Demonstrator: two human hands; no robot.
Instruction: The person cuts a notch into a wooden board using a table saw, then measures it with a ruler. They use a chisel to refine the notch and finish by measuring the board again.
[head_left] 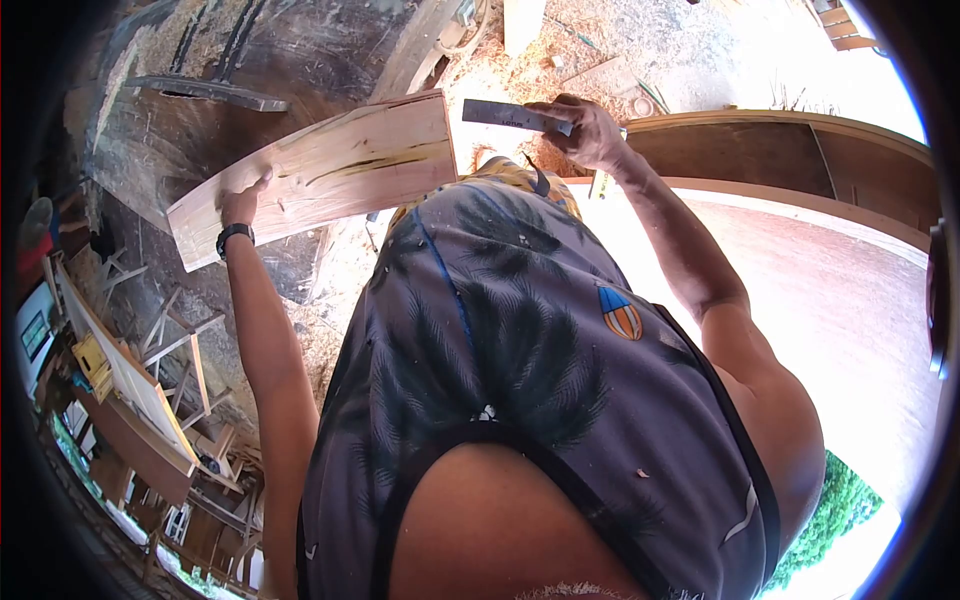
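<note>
A wide, pale wooden board (350,160) with dark grain streaks extends across the view to the left of my body. My left hand (242,203) grips it near its left end, thumb lying on the face; the other fingers are mostly hidden. Just beyond the board's right end, my right hand (585,132) is closed around one end of a metal try square (500,114). Its flat grey blade carries dark printing and points left toward the board's edge, with a small gap between them.
A dark worktable (330,50) with sawdust lies at the upper left. Shavings and scraps cover the ground (550,60) ahead. On the right stands a large panel (840,260) beside a long brown curved piece (740,150). Wooden frames (185,345) stand at the lower left.
</note>
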